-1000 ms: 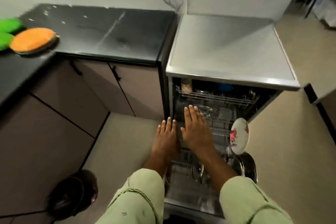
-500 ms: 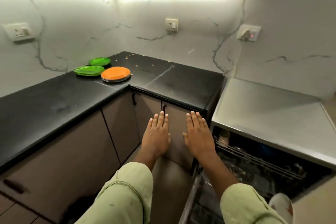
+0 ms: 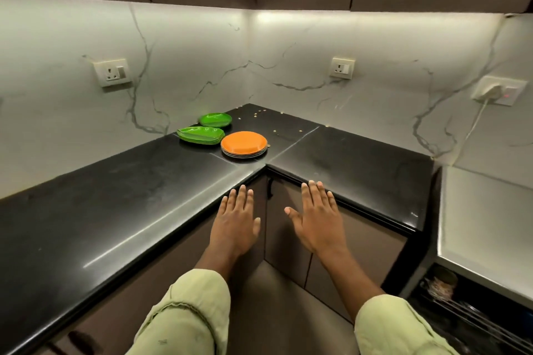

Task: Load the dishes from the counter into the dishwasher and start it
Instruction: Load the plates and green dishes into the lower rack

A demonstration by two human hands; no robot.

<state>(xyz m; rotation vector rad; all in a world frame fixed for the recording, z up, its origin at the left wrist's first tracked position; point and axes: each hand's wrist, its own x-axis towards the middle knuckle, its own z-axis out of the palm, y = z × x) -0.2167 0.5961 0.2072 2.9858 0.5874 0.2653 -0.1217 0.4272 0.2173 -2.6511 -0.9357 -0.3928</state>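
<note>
Dishwasher (image 3: pixel 467 314) slid to right edge; black counter (image 3: pixel 115 225), marble walls (image 3: pixel 288 66).

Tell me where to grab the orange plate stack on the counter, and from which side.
Grip the orange plate stack by its near rim, coming from the front-right, where the counter is open. It lies flat, so hook under the lowest rim, thumb on top. The green plates sit close on its left, so that side looks cramped.

Pale green sleeves (image 3: pixel 187 317), rolled at the cuffs, forearms bare.
</note>
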